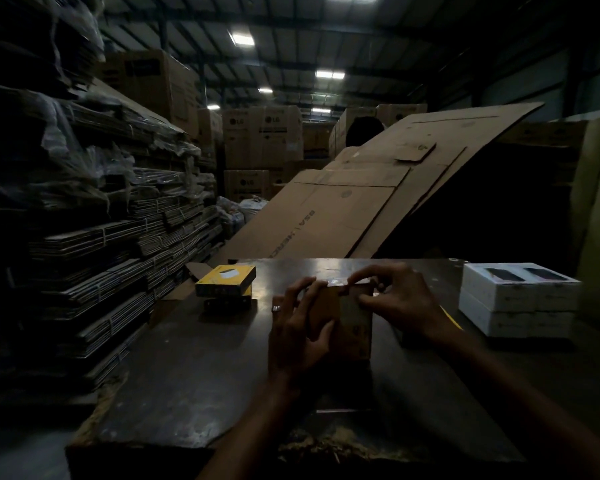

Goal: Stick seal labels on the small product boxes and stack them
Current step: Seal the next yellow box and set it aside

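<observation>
A small yellow-brown product box (pixel 352 320) stands on end in the middle of the dark table (pixel 194 375). My left hand (pixel 300 323) grips its left side, fingers curled round the top edge. My right hand (pixel 394 299) pinches at the box's top right corner, where a shiny clear seal label (pixel 335 281) lies over the top edge. A yellow product box (pixel 225 280) lies flat on something dark at the table's back left. White product boxes (pixel 515 299) are stacked two high at the right.
Bundles of flattened cartons (pixel 94 237) are piled high along the left. A large flat cardboard sheet (pixel 357 195) leans behind the table. Big brown cartons (pixel 260 136) fill the background. The table's near edge (pixel 291 448) is chipped and ragged.
</observation>
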A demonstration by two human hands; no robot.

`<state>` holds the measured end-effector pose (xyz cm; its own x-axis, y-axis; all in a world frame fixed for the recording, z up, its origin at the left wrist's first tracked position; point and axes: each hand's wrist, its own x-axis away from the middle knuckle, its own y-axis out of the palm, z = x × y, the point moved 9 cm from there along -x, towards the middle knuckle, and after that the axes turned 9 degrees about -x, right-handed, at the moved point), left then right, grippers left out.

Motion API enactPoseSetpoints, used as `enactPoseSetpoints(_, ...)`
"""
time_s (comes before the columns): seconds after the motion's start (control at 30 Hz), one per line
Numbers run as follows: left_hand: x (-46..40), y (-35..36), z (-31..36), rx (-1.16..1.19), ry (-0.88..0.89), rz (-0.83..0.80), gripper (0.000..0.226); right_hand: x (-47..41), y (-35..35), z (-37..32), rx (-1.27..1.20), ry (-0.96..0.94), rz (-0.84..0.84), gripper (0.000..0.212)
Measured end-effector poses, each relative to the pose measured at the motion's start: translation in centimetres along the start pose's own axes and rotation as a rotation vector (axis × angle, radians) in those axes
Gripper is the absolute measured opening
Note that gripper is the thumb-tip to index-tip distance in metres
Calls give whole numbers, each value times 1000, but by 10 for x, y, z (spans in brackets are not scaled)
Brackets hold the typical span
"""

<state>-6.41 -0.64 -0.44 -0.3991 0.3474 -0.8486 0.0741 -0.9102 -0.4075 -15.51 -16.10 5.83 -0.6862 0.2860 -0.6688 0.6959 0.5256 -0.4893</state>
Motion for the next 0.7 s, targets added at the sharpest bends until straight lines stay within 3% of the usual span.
enactPoseSetpoints(0.17, 2, -4, 3, -17, -7, 20, 82, 17, -8, 16, -56, 111, 121, 33)
enactPoseSetpoints(0.27, 4, -4, 5, -43, 3, -4, 83, 31, 0, 26, -227, 197, 107, 35)
enactPoseSetpoints(0.43, 8, -14, 10, -73, -35, 10, 78, 48, -2, 20, -300, 214, 115, 33)
enactPoseSetpoints(0.6, 34, -25, 22, 93, -137, 50, 74, 66, -11, 8, -372, 225, 182, 14)
enactPoseSetpoints(0.7, 46, -38, 34, 215, -195, 93, 63, 81, -11, 6, -405, 257, 173, 13)
